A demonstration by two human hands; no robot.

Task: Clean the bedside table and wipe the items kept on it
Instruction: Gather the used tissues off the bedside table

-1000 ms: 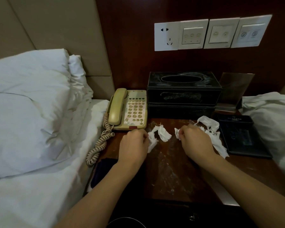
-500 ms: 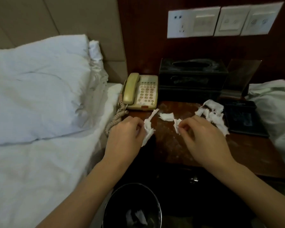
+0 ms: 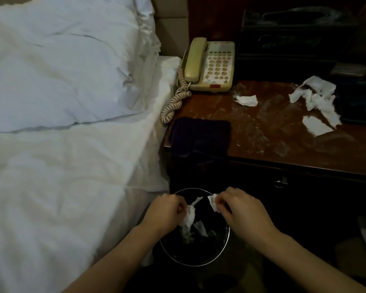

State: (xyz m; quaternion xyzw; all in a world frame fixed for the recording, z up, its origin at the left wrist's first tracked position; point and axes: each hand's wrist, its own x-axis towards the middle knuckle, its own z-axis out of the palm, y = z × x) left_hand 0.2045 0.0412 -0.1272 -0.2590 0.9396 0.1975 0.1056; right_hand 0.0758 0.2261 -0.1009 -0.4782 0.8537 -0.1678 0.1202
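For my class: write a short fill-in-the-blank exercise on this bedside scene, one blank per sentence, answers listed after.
1. Both hands, left hand and right hand, hold paper scraps over the ___.
2. The phone stands on the table beside the black ___ box.
3. The dark cloth lies at the table's ___ corner nearest the bed.

Answers: bin; tissue; front

Both forearms reach in from six o'clock, wrists level. The left hand (image 3: 167, 210) is curled into a loose fist, pinching; the right hand (image 3: 239, 208) pinches with thumb and forefinger, knuckles up.
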